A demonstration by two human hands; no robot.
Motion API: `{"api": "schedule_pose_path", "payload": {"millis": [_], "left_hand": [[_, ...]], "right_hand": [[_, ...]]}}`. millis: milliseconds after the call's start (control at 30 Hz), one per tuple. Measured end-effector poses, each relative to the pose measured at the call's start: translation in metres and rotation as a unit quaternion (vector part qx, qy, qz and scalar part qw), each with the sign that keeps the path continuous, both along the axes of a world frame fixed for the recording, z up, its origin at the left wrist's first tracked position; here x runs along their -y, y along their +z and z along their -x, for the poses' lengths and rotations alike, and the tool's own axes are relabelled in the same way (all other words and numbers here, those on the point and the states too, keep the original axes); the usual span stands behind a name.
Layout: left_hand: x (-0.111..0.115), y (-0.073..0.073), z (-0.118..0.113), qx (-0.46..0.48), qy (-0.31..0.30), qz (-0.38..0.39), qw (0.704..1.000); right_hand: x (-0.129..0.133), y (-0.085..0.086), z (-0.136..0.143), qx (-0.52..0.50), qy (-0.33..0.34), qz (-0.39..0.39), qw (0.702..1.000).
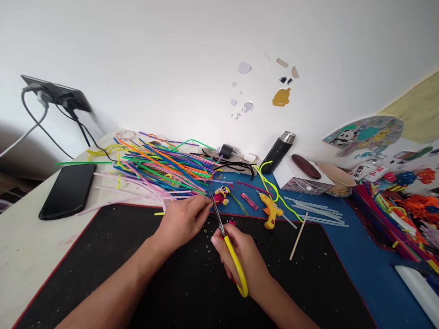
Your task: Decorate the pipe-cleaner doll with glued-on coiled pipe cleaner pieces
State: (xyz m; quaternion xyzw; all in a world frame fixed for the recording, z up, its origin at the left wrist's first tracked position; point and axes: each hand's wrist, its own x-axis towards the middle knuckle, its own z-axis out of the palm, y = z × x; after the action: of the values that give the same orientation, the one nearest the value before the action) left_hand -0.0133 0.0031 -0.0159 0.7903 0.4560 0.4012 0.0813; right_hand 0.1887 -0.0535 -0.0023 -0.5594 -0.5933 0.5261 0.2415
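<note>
My right hand (245,253) grips a pair of scissors (230,256) with yellow handles, the blades pointing away from me and up to the left. My left hand (183,217) is closed in a pinch just left of the blade tips; what it holds is too small to make out. Right behind the tips lies a small pipe-cleaner figure (222,194) in magenta, yellow and white. A small pink bit (232,222) lies on the black mat (178,283) beside the blades.
Colourful pipe cleaners (164,160) spread behind my left hand. To the right are a pink utility knife (249,201), a yellow glue gun (270,210), glue sticks (318,211) and a wooden stick (298,236). A black flask (278,151) leans near the wall; a phone (67,189) lies left.
</note>
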Motion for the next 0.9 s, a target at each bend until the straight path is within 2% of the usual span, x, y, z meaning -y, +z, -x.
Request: {"api": "schedule_pose_path", "payload": {"millis": [467, 900], "left_hand": [[-0.0008, -0.0017, 0.0007, 0.000, -0.004, -0.005, 1.000], [-0.0018, -0.0037, 0.0012, -0.047, -0.008, -0.002, 0.999]], "right_hand": [[-0.0007, 0.0014, 0.0024, 0.054, 0.004, -0.003, 0.999], [-0.0015, 0.0055, 0.0028, 0.089, 0.007, -0.008, 0.996]]}}
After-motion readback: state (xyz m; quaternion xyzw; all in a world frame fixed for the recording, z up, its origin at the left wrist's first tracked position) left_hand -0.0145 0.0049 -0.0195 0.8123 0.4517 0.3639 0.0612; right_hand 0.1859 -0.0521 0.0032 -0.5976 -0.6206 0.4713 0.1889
